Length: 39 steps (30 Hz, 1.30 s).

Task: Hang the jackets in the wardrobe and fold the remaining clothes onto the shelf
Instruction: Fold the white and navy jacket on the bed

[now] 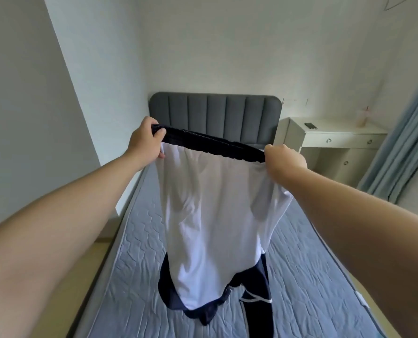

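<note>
The left hand, at about 10 o'clock from the middle, is curled tight around one end of a dark stretchy band. The thumb lies over the top of the band and the fingers wrap under it. The right hand, at about 3 o'clock, grips the other end in a closed fist. Its fingers are tucked out of sight behind the back of the hand.

The band is the top edge of the clothing, which is white with dark blue parts. It hangs down from both hands in the air over the bed. Its low end, at 6 o'clock, reaches the bed. One long dark part is cut off by the bottom edge. It is hard to tell what kind of clothing it is.

A grey headboard stands at 12 o'clock. A white worktop at 2 o'clock has a small dark flat thing and a blurry cup on it.
</note>
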Available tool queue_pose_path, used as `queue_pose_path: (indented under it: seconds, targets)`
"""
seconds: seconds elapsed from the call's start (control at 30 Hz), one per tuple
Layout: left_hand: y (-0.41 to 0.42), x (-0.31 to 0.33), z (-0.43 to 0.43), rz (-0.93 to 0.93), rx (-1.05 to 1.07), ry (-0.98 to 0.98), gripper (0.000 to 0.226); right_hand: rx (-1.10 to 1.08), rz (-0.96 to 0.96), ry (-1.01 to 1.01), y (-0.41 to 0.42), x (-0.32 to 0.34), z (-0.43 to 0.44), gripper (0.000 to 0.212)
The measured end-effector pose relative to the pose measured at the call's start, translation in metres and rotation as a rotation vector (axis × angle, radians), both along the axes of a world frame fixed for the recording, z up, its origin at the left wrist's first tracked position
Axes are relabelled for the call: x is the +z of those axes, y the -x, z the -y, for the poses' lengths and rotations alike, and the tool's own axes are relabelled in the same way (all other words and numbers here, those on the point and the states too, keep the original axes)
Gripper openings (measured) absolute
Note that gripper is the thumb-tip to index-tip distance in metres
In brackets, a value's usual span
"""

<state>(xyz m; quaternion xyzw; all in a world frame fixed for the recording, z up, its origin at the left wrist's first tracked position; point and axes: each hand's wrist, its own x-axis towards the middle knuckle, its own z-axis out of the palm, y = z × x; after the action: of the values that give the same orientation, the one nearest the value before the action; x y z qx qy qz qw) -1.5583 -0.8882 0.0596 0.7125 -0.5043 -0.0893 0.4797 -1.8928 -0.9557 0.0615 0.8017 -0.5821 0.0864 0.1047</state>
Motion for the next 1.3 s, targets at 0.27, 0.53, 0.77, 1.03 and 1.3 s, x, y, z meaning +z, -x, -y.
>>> queue_pose_path:
  seconds: [0.27, 0.53, 0.77, 1.03, 1.3]
  targets:
    - [-0.037, -0.02, 0.033, -0.074, -0.118, -0.229, 0.026, 0.02, -0.275, -0.331, -0.024, -0.004, 0.043, 0.008]
    - [-0.089, -0.064, 0.063, -0.169, -0.554, -0.996, 0.028, 0.031, -0.697, -0.785, -0.051, -0.036, 0.061, 0.063]
    - [-0.105, -0.118, 0.105, -0.099, -0.456, -1.095, 0.01, 0.0, -0.679, -0.82, -0.086, -0.087, 0.084, 0.042]
    - [-0.112, -0.131, 0.152, 0.405, -0.177, -0.657, 0.014, -0.119, -0.014, -0.493, -0.115, -0.117, 0.132, 0.023]
    - [-0.133, -0.075, 0.191, 0.291, -0.014, -0.099, 0.019, -0.149, 0.459, -0.114, -0.129, -0.069, 0.161, 0.039]
